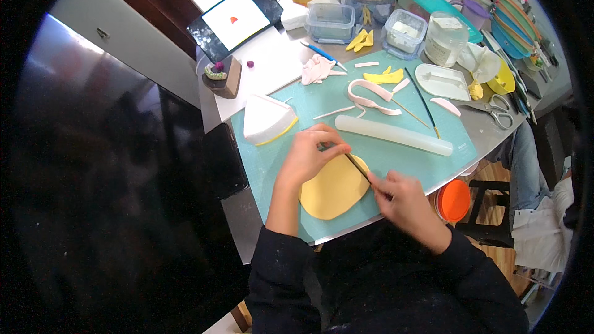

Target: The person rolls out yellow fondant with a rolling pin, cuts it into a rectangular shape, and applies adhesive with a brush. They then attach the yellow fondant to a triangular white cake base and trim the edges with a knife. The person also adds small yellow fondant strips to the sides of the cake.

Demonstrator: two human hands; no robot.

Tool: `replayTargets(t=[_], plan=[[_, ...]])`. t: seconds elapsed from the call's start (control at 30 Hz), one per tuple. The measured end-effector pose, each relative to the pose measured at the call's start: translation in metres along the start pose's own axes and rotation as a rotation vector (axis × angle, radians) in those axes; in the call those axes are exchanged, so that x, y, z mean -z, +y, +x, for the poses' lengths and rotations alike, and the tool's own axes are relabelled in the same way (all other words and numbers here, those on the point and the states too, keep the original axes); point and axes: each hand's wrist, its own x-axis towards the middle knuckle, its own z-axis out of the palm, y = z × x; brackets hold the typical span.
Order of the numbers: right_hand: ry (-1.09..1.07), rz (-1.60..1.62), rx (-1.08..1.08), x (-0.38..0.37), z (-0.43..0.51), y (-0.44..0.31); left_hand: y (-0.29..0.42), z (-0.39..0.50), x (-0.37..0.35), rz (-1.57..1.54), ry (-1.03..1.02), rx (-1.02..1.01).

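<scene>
A rolled-out sheet of yellow clay or fondant [332,195] lies flat on the teal cutting mat [260,167]. Across its right side runs a thin dark blade [357,167], gripped at its two ends. My left hand [318,150] pinches the far end between thumb and fingers. At the near end, my right hand [401,199] holds the blade by the sheet's right edge. Beyond both hands lies a translucent white rolling pin [394,135]. A white wedge-shaped piece with a yellow lower edge [269,119] stands to the left of my left hand.
Pale pink strips [371,97], yellow scraps [384,76] and a thin brush [422,102] lie on the mat. Scissors [496,111] rest at the right. Behind are lidded containers [330,23], a jar [445,39] and a tablet [235,18]. A seated person's leg [529,167] shows at right.
</scene>
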Motion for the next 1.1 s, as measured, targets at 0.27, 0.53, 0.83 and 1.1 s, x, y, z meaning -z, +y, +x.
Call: replayTargets(t=[0.27, 0.53, 0.83, 1.1], plan=[[-0.058, 0.625, -0.191, 0.026, 0.037, -0.020, 0.031, -0.019, -0.003, -0.794, 0.143, 0.121], [-0.049, 0.451, -0.101, 0.014, 0.027, -0.048, 0.024, -0.076, 0.040, -0.027, 0.400, 0.387], [-0.135, 0.113, 0.177, -0.047, -0.028, -0.064, 0.001, -0.132, 0.003, 1.019, 0.559, 0.008], [-0.152, 0.058, 0.175, -0.047, -0.027, -0.067, -0.006, -0.138, -0.007, 0.814, 0.498, -0.081]])
